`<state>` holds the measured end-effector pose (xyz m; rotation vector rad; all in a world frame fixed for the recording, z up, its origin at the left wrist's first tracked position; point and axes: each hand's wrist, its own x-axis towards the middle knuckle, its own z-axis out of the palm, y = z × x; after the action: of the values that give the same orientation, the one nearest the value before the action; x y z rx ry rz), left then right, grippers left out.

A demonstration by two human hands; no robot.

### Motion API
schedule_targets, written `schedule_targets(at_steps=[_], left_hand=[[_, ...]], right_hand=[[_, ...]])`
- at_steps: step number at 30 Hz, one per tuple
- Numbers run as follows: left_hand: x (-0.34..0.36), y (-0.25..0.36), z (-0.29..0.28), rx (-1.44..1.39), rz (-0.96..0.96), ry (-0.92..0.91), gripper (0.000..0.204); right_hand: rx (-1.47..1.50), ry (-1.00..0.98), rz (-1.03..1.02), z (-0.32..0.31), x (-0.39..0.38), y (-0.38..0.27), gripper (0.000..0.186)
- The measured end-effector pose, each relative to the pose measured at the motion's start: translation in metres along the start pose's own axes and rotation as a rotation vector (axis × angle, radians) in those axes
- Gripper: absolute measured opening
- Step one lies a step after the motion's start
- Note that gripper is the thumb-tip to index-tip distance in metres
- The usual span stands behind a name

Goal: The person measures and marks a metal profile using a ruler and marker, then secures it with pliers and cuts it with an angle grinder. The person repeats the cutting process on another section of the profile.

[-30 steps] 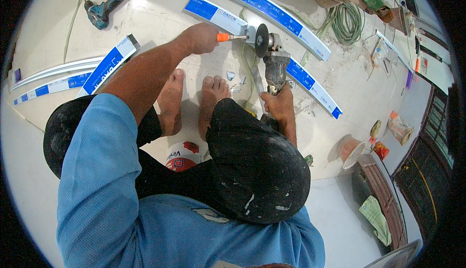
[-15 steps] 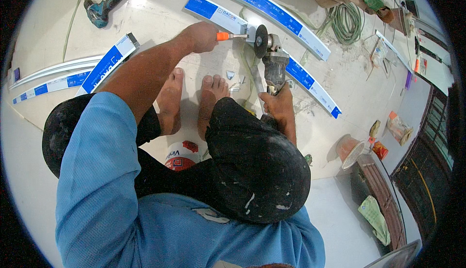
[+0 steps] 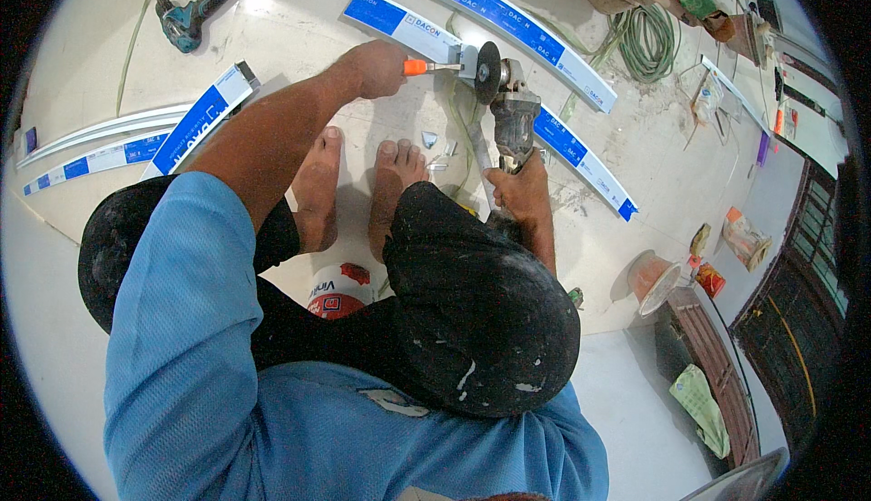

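Observation:
My right hand (image 3: pixel 520 188) is closed around the rear of an angle grinder (image 3: pixel 515 125), its dark cutting disc (image 3: pixel 487 73) standing on edge at the blue-and-white metal profile (image 3: pixel 399 20). Whether the disc touches the metal I cannot tell. In my closed left hand (image 3: pixel 374 68) is an orange-handled tool (image 3: pixel 415 68) with a narrow metal end; its tip reaches the profile just left of the disc. The tool's exact kind is unclear. Beyond the disc, the same blue-and-white strip (image 3: pixel 581 158) continues to the right.
Another long profile (image 3: pixel 508 20) lies just beyond. More profiles (image 3: pixel 204 116) rest at left, near a cordless drill (image 3: pixel 200 9). Metal offcuts (image 3: pixel 430 140) lie by my bare feet (image 3: pixel 399 165). A white-and-red bucket (image 3: pixel 340 292) is beneath me; a coiled cable (image 3: pixel 646 45) lies far right.
The grinder's disc has shifted very slightly away from me. My left hand keeps its place with the orange-handled tool.

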<state>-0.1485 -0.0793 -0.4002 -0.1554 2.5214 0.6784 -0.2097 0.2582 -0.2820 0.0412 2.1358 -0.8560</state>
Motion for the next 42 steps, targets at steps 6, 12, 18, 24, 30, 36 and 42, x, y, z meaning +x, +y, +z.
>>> schedule_targets(at_steps=[6, 12, 18, 24, 30, 36, 42], left_hand=[[-0.001, 0.003, -0.006, 0.021, -0.014, -0.037, 0.028], [-0.002, 0.003, -0.006, 0.014, -0.008, -0.022, 0.027], [-0.003, 0.004, -0.008, 0.010, -0.028, -0.044, 0.028], [-0.002, 0.005, -0.009, 0.023, -0.015, -0.053, 0.030], [-0.002, 0.003, -0.007, 0.024, -0.006, -0.038, 0.030], [0.000, 0.003, -0.006, 0.008, -0.032, -0.061, 0.030], [-0.002, 0.007, -0.010, 0.013, -0.040, -0.059, 0.031]], right_hand=[[0.018, -0.003, 0.022, -0.001, 0.001, -0.002, 0.059], [-0.023, 0.011, -0.008, -0.001, 0.005, 0.001, 0.060], [-0.031, 0.020, -0.007, -0.001, 0.006, -0.004, 0.060], [-0.065, 0.050, -0.130, -0.003, 0.016, 0.013, 0.059], [-0.011, -0.017, -0.005, -0.003, 0.008, -0.005, 0.066], [0.001, -0.024, -0.030, -0.002, 0.009, -0.009, 0.069], [-0.029, 0.017, -0.081, -0.001, 0.012, -0.007, 0.066]])
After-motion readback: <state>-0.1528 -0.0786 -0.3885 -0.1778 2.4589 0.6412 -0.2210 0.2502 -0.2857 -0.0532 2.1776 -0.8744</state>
